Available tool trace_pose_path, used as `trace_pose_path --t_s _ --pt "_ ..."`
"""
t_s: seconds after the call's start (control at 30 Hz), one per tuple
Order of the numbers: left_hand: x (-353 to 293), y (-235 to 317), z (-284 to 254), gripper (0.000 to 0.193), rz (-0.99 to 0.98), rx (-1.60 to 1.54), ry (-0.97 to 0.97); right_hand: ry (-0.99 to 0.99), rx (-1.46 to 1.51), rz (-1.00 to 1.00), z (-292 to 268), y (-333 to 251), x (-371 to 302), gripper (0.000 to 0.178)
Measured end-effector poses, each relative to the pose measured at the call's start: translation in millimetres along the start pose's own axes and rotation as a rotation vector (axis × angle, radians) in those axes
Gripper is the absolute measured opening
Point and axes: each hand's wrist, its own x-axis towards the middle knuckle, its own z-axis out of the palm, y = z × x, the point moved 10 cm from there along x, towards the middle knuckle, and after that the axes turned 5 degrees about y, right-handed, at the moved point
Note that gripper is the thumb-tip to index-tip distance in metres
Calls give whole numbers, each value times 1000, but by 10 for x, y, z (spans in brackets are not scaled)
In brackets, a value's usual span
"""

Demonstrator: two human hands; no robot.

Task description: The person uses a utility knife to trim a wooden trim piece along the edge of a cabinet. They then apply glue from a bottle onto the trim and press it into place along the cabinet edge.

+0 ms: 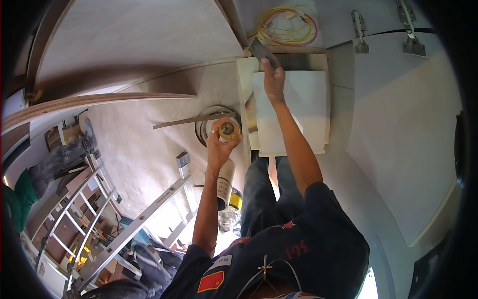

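My right hand (274, 84) is raised toward the back, its fingers closed on a dark grey flat rectangular plate (260, 51). The plate's tip lies near the wooden corner at the top of the box frame. Lower and to the left, my left hand (221, 144) is wrapped round a small round amber container (229, 130), with a dark middle showing in its top. I cannot make out what that container holds. Behind the left hand lie a coil of thin banding (201, 130) and a narrow brown strip (181, 121).
A white panel (298, 109) covers the box in front of my legs. Beyond it sits a yellow and red wire coil (286, 30). Metal hinges (413, 45) are on the cabinet at right. An aluminium ladder (134, 226), a paper roll (226, 179) and a yellow can (235, 199) stand lower left.
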Motion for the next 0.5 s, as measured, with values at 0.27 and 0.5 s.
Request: trace_pose_path --t_s 0.27,0.5 --pt "-58 -98 -20 63 -89 -4 -44 119 -122 -266 329 202 -6 36" --pt "-61 -120 -127 66 -66 17 -62 232 -155 -367 479 322 -83 36"
